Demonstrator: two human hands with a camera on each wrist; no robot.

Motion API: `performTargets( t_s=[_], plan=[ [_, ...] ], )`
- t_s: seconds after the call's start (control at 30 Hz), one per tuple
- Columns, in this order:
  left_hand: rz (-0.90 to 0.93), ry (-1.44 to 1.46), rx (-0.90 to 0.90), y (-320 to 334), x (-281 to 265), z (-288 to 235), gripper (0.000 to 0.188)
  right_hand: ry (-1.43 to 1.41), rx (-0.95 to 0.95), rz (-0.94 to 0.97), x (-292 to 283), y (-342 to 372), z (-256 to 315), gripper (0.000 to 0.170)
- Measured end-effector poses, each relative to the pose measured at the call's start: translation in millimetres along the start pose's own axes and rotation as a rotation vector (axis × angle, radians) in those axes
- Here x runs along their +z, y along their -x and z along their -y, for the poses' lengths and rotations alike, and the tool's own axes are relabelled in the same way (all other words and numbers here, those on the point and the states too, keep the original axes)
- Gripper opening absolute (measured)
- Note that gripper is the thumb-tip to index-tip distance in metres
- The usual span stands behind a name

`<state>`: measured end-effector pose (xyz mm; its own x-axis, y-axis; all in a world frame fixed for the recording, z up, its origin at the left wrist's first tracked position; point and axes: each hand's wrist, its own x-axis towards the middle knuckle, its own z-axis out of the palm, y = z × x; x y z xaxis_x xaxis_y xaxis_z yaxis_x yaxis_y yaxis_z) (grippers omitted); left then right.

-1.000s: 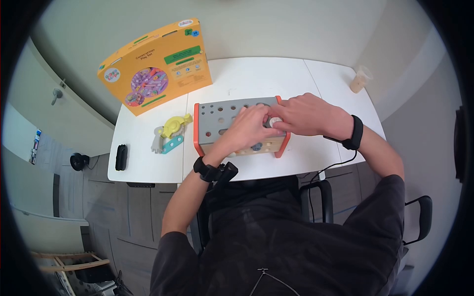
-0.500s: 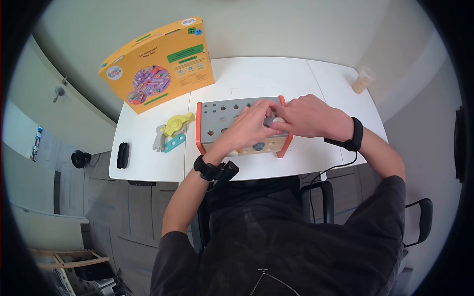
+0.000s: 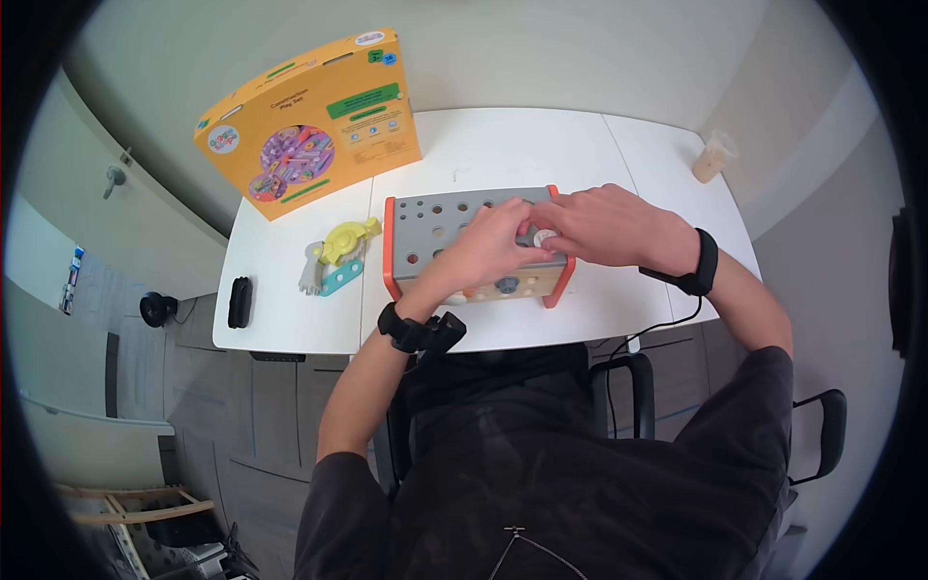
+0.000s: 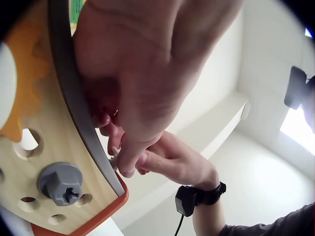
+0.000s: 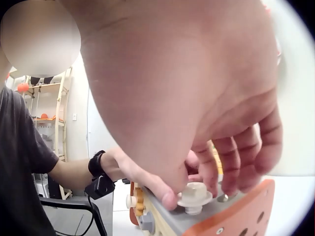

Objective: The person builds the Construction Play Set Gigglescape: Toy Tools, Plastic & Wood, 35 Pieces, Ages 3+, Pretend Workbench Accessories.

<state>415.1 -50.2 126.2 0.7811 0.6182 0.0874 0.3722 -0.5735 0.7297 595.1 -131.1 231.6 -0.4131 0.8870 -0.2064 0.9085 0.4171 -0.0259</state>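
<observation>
A toy workbench (image 3: 414,232) with a grey holed top and orange ends stands on the table. At the right end of its top, a white plastic toy bolt (image 5: 194,195) with a hexagonal head and wide flange stands upright, part of its shank showing below the flange. My right hand (image 3: 619,227) reaches over from the right and pinches the bolt's head between thumb and fingers. From the other side my left hand (image 3: 491,240) also grips at the bolt, its thumb against the flange. The left fingertips are partly hidden behind the bolt and right hand.
A grey bolt (image 4: 61,183) sits in the bench's wooden front. Left of the bench lie yellow, grey and teal toy pieces (image 3: 340,253). Behind them stands a yellow box (image 3: 309,126). A black case (image 3: 240,302) lies at the left edge, a plastic cup (image 3: 713,157) at the far right.
Both hands stay at the bolt, with only small shifts of the fingers around its head. The bench keeps its place on the table; the head view has tilted slightly.
</observation>
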Motion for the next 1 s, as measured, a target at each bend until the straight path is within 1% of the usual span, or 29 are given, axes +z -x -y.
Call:
performTargets(
  t_s=[0.1, 0.2, 0.3, 0.4, 0.5, 0.6, 0.7, 0.8, 0.9, 1.0],
  plan=[
    [0.138, 0.096, -0.038, -5.3, -9.7, 2.6, 0.042, -0.068, -0.178, -0.157, 12.4, 2.8, -9.7, 0.022],
    [0.081, 0.129, 0.067, -3.3, -8.6, 1.7, 0.04, 0.031, -0.098, -0.08, 14.4, 0.4, -6.7, 0.02],
    [0.012, 0.13, 0.082, 4.3, -9.5, -12.1, 0.041, 0.319, -0.05, 0.035, 20.9, -8.4, 0.3, 0.02],
    [-0.094, -0.067, 0.097, 3.3, 2.7, -8.1, 0.041, 0.364, -0.05, 0.081, 20.3, -9.7, -3.0, 0.019],
    [0.002, -0.015, 0.098, 0.0, -1.2, 0.9, 0.04, 0.125, 0.041, 0.011, -0.3, 1.1, 6.3, 0.02],
    [0.156, 0.113, 0.013, -2.0, -14.4, -7.1, 0.039, -0.07, -0.224, -0.255, 20.8, 4.3, -7.3, 0.021],
    [0.139, 0.085, 0.058, -2.7, -13.2, -5.3, 0.042, -0.068, -0.168, -0.191, 31.2, -1.0, -10.7, 0.024],
    [0.022, -0.037, 0.06, 4.1, -8.8, -12.3, 0.047, 0.196, 0.033, -0.029, 25.3, -6.5, -1.4, 0.023],
    [-0.026, 0.073, 0.107, -1.5, 1.1, -0.1, 0.048, 0.37, -0.09, 0.028, 27.2, -8.6, -8.9, 0.022],
    [0.052, 0.037, 0.042, -0.1, -5.8, -2.7, 0.048, 0.125, 0.059, 0.021, 0.6, 0.6, 4.1, 0.022]
  ],
)
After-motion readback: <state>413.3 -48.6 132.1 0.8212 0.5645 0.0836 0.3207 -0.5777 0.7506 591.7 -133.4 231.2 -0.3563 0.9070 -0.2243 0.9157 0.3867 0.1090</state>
